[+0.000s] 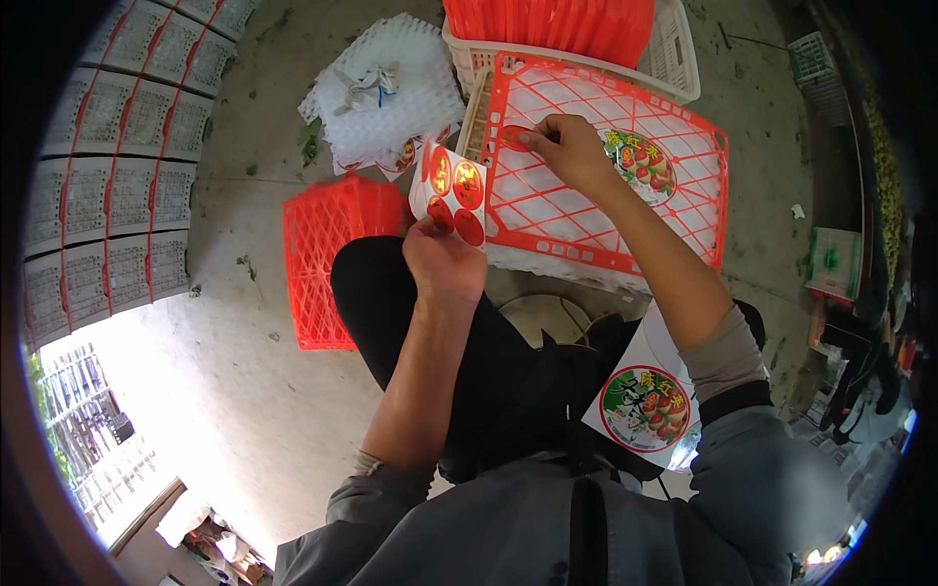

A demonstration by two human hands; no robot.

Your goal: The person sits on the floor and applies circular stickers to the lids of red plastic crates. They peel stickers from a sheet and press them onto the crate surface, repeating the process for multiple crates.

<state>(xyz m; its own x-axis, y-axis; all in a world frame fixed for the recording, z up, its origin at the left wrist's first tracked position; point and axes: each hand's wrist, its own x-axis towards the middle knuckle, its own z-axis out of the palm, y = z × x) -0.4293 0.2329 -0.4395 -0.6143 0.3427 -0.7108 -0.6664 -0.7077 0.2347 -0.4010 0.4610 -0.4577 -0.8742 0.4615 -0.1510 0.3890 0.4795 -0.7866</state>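
Observation:
My left hand (445, 256) holds a sheet of round red stickers (454, 192) beside the left edge of a red plastic lattice lid (607, 253). Between the thumb and finger of my right hand (568, 143) is a small round red sticker (516, 138), at the lid's upper left part; whether it is stuck down I cannot tell. White packing shows through the lattice. A larger round label with a fruit picture (639, 167) lies on the lid, partly behind my right forearm. A sheet with a similar large label (645, 409) rests on my lap.
Red lattice lids (322, 278) stand left of my knee. White foam netting (403, 58) with gloves (366, 86) on it lies beyond, over more label sheets (401, 162). Red lids (549, 29) fill a cream crate (670, 55) at the top. Strapped white boxes (124, 117) are stacked far left.

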